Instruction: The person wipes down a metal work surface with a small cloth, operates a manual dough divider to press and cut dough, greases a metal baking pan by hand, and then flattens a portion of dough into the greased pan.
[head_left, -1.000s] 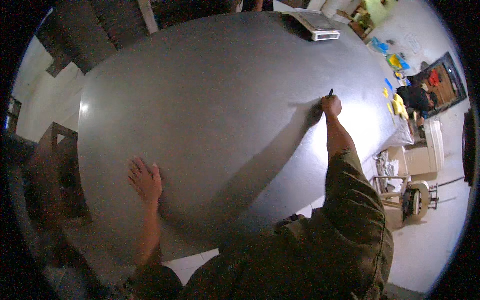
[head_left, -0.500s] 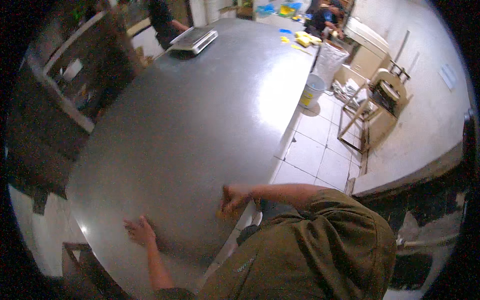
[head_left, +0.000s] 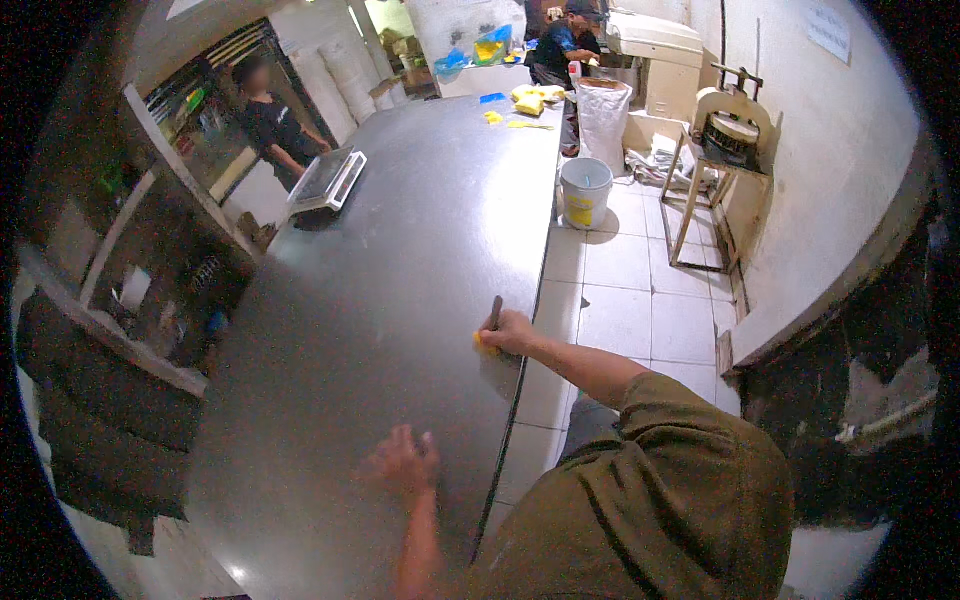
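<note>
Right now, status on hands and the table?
Left hand flat on steel table. Right hand grips yellow sponge at table edge. Scale far off.

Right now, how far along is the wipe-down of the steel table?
Done: cannot tell; the grey steel tabletop shows no clear wiped patch. In hand: the right hand presses a yellow sponge with dark top near the table's right edge, while the left hand lies flat. Left: yellow scraps sit at the far end.

Scale (head_left: 328, 180) on table (head_left: 400, 260), bucket (head_left: 585, 192) right.
</note>
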